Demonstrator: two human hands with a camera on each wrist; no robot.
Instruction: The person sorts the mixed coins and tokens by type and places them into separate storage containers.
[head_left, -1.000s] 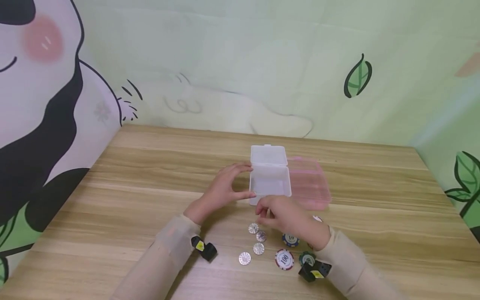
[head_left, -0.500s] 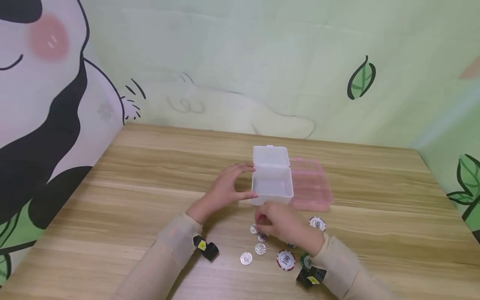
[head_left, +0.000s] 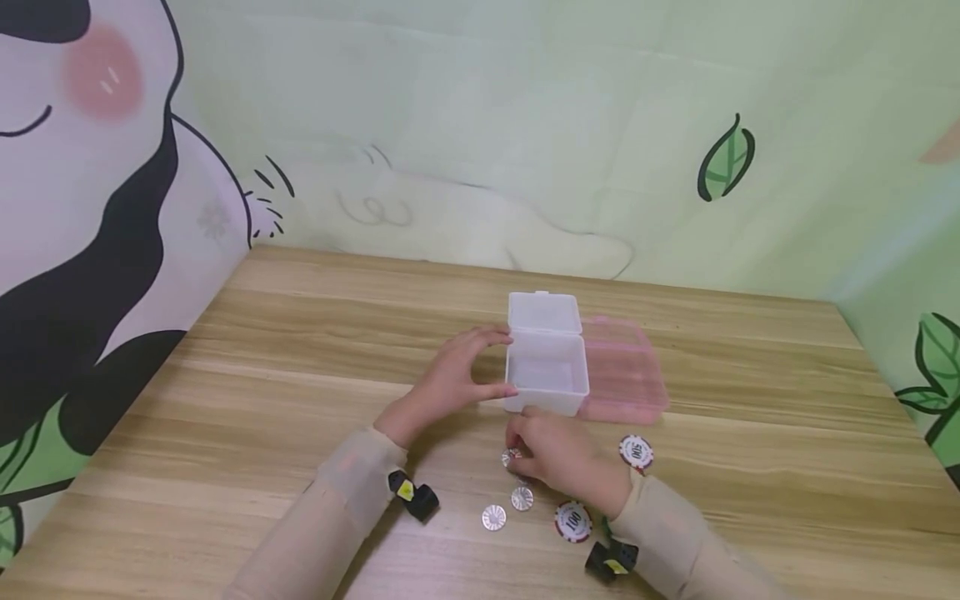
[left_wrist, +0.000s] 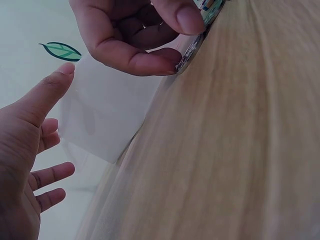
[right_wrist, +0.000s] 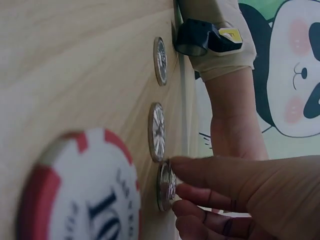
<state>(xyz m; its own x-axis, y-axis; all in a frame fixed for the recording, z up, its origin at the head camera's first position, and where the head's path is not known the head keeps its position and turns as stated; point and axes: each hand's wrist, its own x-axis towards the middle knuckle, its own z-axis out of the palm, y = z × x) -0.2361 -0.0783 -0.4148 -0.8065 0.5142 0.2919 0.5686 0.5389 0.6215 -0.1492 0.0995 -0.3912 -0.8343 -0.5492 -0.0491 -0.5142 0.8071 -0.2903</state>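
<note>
A white plastic box (head_left: 546, 402) stands with its lid folded back. My left hand (head_left: 448, 379) spans the box's left side, its thumb at the front corner and fingers toward the back. In the left wrist view those fingers are fairly straight. In front of the box, my right hand (head_left: 566, 458) pinches a silver coin (head_left: 512, 457) at the table surface. The right wrist view shows thumb and fingers around that coin (right_wrist: 164, 186). Two more silver coins, one nearer (head_left: 493, 517) and one farther (head_left: 522, 498), lie flat. Another coin seems hidden under the right hand.
A translucent pink case (head_left: 626, 375) lies right of the white box. Poker chips lie to the right: a red-and-white 100 chip (head_left: 573, 522), a 500 chip (head_left: 636, 452), and a green chip (head_left: 606, 527) mostly hidden by the right wrist. A printed cloth hangs behind the wooden table.
My right hand has come down and toward me from the box's front onto the silver coin. The 500 chip has come into view. The left hand keeps its place by the box.
</note>
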